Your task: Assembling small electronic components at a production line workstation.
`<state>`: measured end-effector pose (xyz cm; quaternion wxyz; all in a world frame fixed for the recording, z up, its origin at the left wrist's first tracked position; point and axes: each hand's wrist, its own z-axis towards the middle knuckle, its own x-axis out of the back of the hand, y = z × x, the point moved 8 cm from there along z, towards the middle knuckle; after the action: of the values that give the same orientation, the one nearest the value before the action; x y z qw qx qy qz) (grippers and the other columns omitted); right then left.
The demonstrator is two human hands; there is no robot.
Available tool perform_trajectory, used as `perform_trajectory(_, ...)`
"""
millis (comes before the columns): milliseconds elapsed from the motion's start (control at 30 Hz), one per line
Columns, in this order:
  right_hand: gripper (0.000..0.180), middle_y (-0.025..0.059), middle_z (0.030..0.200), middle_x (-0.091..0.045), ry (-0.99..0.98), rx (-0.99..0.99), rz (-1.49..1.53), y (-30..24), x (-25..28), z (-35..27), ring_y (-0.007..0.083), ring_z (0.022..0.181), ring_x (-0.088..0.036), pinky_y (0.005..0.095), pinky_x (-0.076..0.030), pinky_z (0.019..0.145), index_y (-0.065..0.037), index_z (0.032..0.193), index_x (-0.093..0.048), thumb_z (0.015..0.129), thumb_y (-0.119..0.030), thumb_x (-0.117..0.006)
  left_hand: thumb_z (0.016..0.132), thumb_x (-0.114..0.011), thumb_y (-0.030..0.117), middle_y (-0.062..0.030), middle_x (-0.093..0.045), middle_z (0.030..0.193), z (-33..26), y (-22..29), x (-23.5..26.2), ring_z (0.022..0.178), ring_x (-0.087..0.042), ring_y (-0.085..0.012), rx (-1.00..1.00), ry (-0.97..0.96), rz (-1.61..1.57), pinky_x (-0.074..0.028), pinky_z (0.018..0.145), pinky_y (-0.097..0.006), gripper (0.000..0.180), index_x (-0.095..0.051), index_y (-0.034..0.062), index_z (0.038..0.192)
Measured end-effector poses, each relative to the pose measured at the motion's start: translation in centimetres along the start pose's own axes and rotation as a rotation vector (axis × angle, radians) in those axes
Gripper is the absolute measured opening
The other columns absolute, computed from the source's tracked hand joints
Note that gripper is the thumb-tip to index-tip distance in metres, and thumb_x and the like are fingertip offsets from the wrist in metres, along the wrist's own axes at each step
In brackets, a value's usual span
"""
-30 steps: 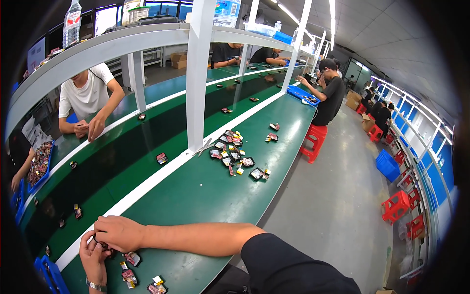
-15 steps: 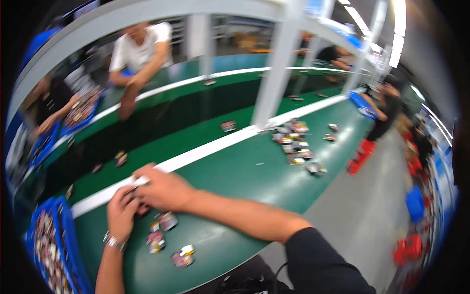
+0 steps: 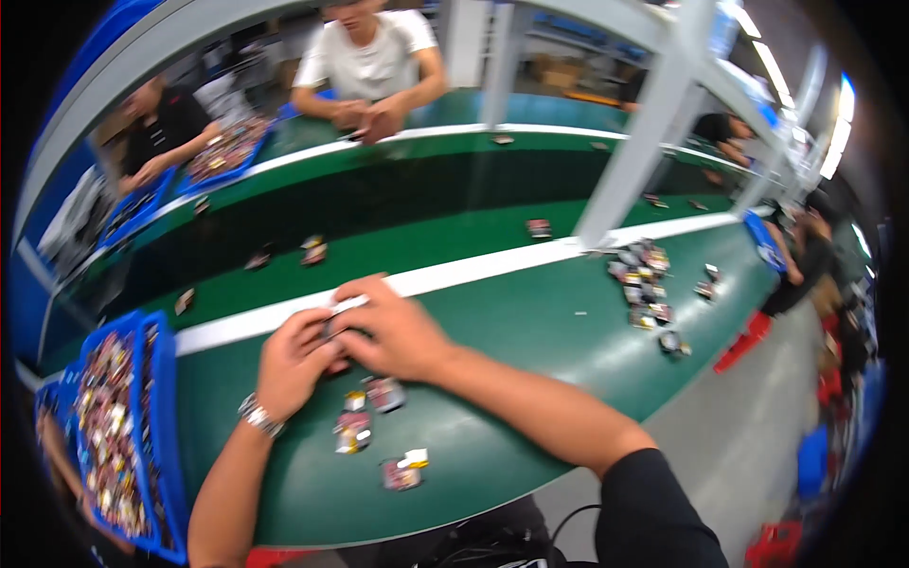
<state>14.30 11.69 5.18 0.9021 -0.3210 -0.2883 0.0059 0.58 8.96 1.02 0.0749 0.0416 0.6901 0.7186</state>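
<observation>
My left hand (image 3: 295,364), with a metal-banded watch (image 3: 258,415) at the wrist, is closed around a small piece close to the white rail. Meeting it from the other side, my right hand (image 3: 405,331) pinches the same piece. A white strip (image 3: 350,305) on it shows between my fingers; its dark body is mostly hidden. Just below my hands, on the green table (image 3: 511,379), lie small flat reddish-grey pieces with yellow and white tabs: one piece (image 3: 384,393), another (image 3: 352,432), and a third (image 3: 402,473) nearer me.
Blue bins (image 3: 163,426) full of similar pieces stand at the left. A heap of pieces (image 3: 644,284) lies at the right, near a grey post (image 3: 634,142). Beyond the white rail (image 3: 454,278), a green conveyor belt (image 3: 426,243) carries scattered pieces. A co-worker (image 3: 374,66) sits opposite.
My view has swung left, so the scene sits further right. Both my hands stay together on the small piece. The co-worker opposite has drawn an arm back from the belt.
</observation>
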Motion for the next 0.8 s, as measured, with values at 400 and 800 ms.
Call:
perform_trajectory(400, 0.008, 0.0092, 0.117, -0.058, -0.113, 0.065, 0.137, -0.4, 0.4, 0.1, 0.0289, 0.113, -0.051, 0.039, -0.045, 0.095, -0.007, 0.083, -0.067, 0.077, -0.011, -0.069, 0.094, -0.052, 0.002, -0.0132, -0.066, 0.107, -0.1, 0.1, -0.2, 0.088, -0.066, -0.017, -0.011, 0.021, -0.003, -0.056, 0.07, -0.028, 0.03, -0.05, -0.0013, 0.124)
perform_trajectory(800, 0.01, 0.0084, 0.109, -0.06, -0.004, 0.074, 0.023, -0.9, 0.4, 0.2, 0.0294, 0.106, -0.056, 0.0375, -0.05, 0.088, -0.008, 0.086, -0.07, 0.076, -0.011, -0.073, 0.095, -0.053, 0.004, -0.0135, -0.064, 0.112, -0.1, 0.0, 0.3, 0.088, -0.066, -0.0159, -0.044, -0.01, -0.021, -0.055, 0.076, -0.028, 0.032, -0.049, -0.0005, 0.126)
